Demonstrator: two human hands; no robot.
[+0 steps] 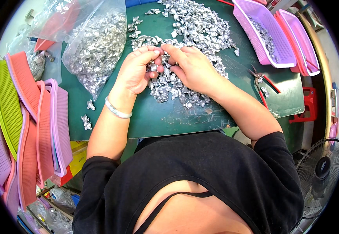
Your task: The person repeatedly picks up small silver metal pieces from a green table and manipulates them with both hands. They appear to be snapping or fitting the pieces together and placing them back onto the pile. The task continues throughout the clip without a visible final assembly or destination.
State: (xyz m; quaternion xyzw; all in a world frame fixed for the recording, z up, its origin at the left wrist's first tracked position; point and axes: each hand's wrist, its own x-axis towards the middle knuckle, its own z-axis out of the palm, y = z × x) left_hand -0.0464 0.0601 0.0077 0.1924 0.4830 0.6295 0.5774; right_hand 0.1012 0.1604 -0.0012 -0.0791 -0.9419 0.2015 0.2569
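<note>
Both my hands meet over a heap of small silvery metal castings (202, 23) on a green table (146, 124). My left hand (140, 68), with a pale bangle (117, 109) at its wrist, has its fingers curled round a small metal casting (152, 66). Fingertips of my right hand (195, 68) come together close to the left thumb. What they pinch, if anything, is hidden behind the hand. Left of my hands lies a clear plastic bag (99, 46) full of the same castings. Two loose castings (86, 122) rest beside my left forearm.
Red-handled pliers (260, 80) lie on the right of the table. Beyond them stands a purple basket (282, 50) with castings inside, beside a pink one (304, 43). Stacked coloured baskets (40, 128) crowd the left edge. A fan (321, 171) and red stool (309, 105) stand at the right.
</note>
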